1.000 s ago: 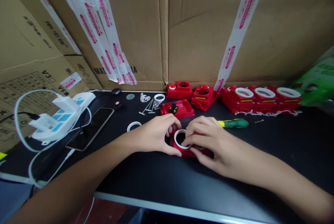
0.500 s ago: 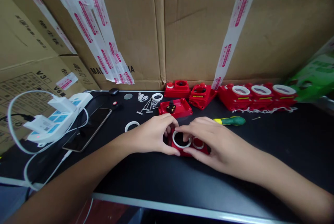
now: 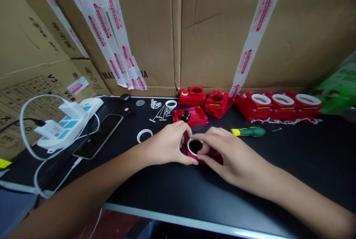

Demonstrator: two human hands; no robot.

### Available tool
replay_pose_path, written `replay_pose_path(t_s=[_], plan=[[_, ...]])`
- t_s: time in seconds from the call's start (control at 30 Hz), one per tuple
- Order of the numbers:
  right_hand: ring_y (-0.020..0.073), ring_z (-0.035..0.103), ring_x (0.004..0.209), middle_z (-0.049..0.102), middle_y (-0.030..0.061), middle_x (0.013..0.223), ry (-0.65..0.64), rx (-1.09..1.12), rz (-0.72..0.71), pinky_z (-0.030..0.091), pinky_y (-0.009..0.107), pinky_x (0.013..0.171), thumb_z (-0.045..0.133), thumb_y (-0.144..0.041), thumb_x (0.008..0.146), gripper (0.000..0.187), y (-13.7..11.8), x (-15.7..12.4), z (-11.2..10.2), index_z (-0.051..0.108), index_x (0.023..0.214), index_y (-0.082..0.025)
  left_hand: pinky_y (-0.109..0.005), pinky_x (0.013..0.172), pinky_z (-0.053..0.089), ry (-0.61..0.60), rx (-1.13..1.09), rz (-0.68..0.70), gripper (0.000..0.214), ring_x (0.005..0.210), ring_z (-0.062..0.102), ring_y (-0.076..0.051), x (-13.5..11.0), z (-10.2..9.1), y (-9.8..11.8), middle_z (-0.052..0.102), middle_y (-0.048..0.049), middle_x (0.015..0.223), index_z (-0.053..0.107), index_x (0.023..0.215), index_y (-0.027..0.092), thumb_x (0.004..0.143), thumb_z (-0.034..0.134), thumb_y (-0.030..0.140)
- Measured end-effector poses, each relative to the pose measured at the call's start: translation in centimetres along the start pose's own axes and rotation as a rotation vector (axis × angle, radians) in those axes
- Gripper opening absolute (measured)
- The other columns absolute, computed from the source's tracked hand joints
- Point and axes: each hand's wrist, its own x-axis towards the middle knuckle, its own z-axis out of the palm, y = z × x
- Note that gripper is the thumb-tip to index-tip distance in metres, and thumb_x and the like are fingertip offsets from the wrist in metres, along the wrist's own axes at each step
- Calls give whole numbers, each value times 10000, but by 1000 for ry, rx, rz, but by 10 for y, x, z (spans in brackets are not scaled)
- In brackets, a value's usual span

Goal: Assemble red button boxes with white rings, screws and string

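Note:
A red plastic housing (image 3: pixel 215 156) lies on the black table, partly covered by my hands. A white ring (image 3: pixel 189 149) sits over its round opening, dark inside. My left hand (image 3: pixel 176 144) is curled around the housing's left side, thumb in front and fingers behind. My right hand (image 3: pixel 226 151) has its fingertips and thumb closed on the ring's right edge. The right fingers hide the housing's smaller ring. Just behind is an open red box half (image 3: pixel 198 118) with a black and brass part (image 3: pixel 185 115) inside.
Several red housings with white rings (image 3: pixel 282 107) stand right. A green-yellow screwdriver (image 3: pixel 249 131) lies near my right hand. Left are a loose white ring (image 3: pixel 144 136), T-shaped metal pieces (image 3: pixel 159 115), white chain (image 3: pixel 155 104), a phone (image 3: pixel 98 137) and a power strip (image 3: pixel 71 124). Cardboard (image 3: pixel 155 27) stands behind.
The camera view has shifted slightly, so everything sits a little further right. My right fingers have curled in closer on the white ring, covering the smaller ring. The left hand keeps its hold.

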Motion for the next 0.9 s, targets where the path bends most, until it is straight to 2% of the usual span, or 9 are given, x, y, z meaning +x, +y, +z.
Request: replay_pose_path(t_s=[0.13,0.3,0.43,0.57,0.73,0.8,0.9], plan=[[227,646,953,751,78,1002,-69,59,2,556,396,871,642,-156,1021,268,0,3,-9,724,1266,-224,-331,724,550,-58,-18,8,629,840,667,-200,0,-4,-1,661,-29,1011,614,1042,202,632,998,486],[237,631,1147,750,95,1173,-181,95,-32,561,383,960,682,-293,1048,171,10,5,-27,785,1172,-236,-308,758,564,-152,-49,91,597,827,666,-163,2,-11,-7,649,1,1008,627,1057,205,643,1009,404],[228,624,1123,769,76,1084,-253,142,-28,551,377,956,641,-314,1077,185,12,6,-27,808,1081,-235,-304,761,570,-156,-100,119,577,824,667,-156,3,-11,-10,642,-1,1024,634,1067,207,663,1001,395],[230,615,1018,741,72,969,-207,103,-20,540,379,872,633,-286,1070,187,7,7,-20,808,1021,-237,-322,733,565,-110,-99,74,605,792,658,-164,3,-5,-7,617,-11,1020,627,1055,195,639,1008,412],[240,603,932,714,76,889,-115,8,-22,533,389,812,654,-211,1019,144,-1,8,-11,788,965,-217,-339,737,538,-8,16,51,575,882,647,-215,0,1,1,633,-57,1069,625,1014,189,655,989,453],[244,622,957,724,82,932,-104,-1,-2,548,387,812,654,-209,1015,129,0,7,-12,777,974,-217,-338,738,533,11,38,46,574,887,648,-217,-1,0,2,640,-60,1075,633,1021,190,662,986,465],[244,668,1080,723,107,1160,-96,16,22,581,411,920,651,-260,1033,127,5,5,-17,774,1033,-230,-331,724,529,-24,11,53,603,828,649,-199,0,-4,-2,650,-33,1002,646,1059,198,657,991,487]])
